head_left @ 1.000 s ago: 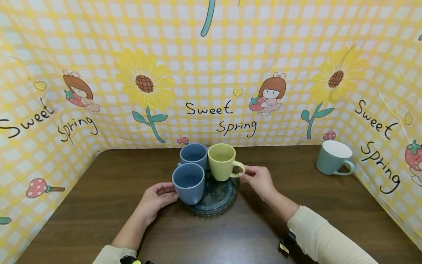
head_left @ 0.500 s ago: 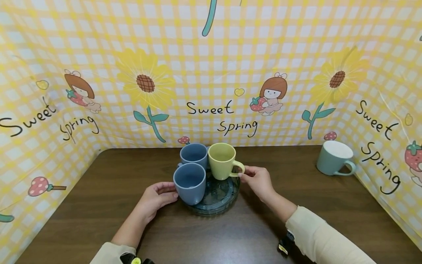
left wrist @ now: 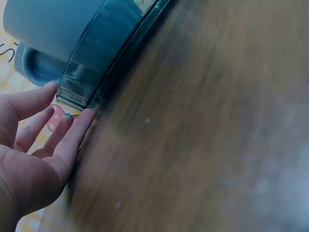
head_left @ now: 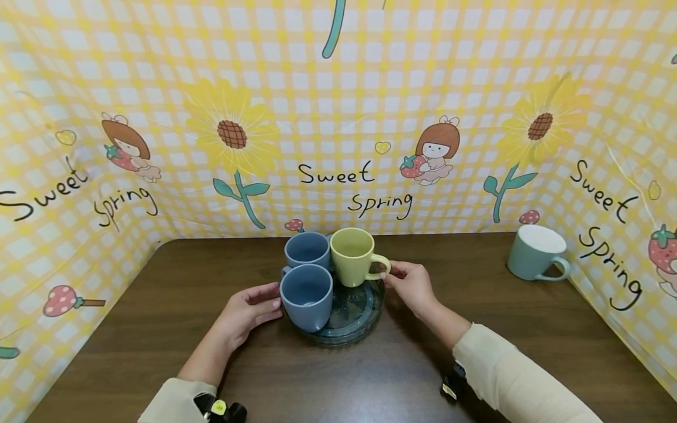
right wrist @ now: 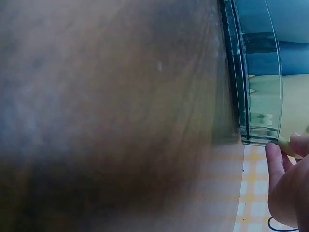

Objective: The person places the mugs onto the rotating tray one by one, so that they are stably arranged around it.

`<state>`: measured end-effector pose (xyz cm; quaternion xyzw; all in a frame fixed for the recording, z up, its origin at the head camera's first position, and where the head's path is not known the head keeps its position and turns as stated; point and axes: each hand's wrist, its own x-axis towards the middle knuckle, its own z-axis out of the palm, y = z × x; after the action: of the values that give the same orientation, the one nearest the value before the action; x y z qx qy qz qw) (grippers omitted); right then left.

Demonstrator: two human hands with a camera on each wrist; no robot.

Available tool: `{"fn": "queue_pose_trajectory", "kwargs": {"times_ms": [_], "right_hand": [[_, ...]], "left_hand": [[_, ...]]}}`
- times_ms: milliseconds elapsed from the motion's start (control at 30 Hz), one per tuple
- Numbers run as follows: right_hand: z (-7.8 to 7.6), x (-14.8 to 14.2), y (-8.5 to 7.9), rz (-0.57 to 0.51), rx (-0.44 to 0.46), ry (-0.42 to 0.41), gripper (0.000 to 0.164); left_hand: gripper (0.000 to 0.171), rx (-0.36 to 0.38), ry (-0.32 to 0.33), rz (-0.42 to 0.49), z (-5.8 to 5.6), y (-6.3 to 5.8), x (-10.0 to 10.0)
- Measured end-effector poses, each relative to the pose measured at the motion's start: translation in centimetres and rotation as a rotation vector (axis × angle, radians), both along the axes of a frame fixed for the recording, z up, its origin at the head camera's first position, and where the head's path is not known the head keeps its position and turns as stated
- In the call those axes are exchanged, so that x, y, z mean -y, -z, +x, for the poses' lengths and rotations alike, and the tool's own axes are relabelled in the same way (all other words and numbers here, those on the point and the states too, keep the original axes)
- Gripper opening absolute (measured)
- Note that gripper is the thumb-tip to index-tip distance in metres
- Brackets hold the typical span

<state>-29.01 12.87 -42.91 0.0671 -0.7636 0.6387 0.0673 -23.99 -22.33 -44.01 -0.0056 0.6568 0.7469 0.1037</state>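
Note:
A round blue-green glass tray [head_left: 351, 311] with a raised clear wall stands on the table. It carries a front blue mug [head_left: 307, 302], a back blue mug [head_left: 305, 247] and a yellow-green mug [head_left: 351, 258], all upright. My left hand [head_left: 244, 314] is at the tray's left side. In the left wrist view its loosely extended fingertips [left wrist: 88, 115] touch the glass wall. At the other side, my right hand [head_left: 415, 288] has thumb and fingers at the yellow-green mug's handle. A lower finger [right wrist: 273, 152] meets the tray rim. Whether the handle is pinched is hidden.
A teal mug [head_left: 531, 255], white inside, stands apart at the table's far right, its handle to the right. A yellow checked cloth [head_left: 338, 106] with printed flowers and figures walls the back and sides of the brown wooden table [head_left: 338, 388].
The tray's mugs have turned slightly: the front blue mug shifts right, the back blue mug and yellow-green mug shift left. My right hand moves slightly back and left; my left fingers shift slightly back.

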Motion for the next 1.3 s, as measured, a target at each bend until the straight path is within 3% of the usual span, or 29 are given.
{"fn": "queue_pose_trajectory", "kwargs": {"times_ms": [467,900,1300], "right_hand": [[-0.7,-0.3,-0.3,-0.073,0.050,-0.042,0.031],[-0.2,-1.3,-0.6,-0.060,0.074,-0.049,0.031],[0.5,-2.8,-0.5,-0.159,0.070,-0.042,0.038]], "left_hand": [[0.061,-0.002,0.016,-0.011,-0.5,-0.1,-0.7],[0.061,-0.005,0.005,-0.022,-0.3,-0.2,-1.1],[0.062,0.007,-0.009,-0.030,-0.3,-0.2,-1.1]]}}
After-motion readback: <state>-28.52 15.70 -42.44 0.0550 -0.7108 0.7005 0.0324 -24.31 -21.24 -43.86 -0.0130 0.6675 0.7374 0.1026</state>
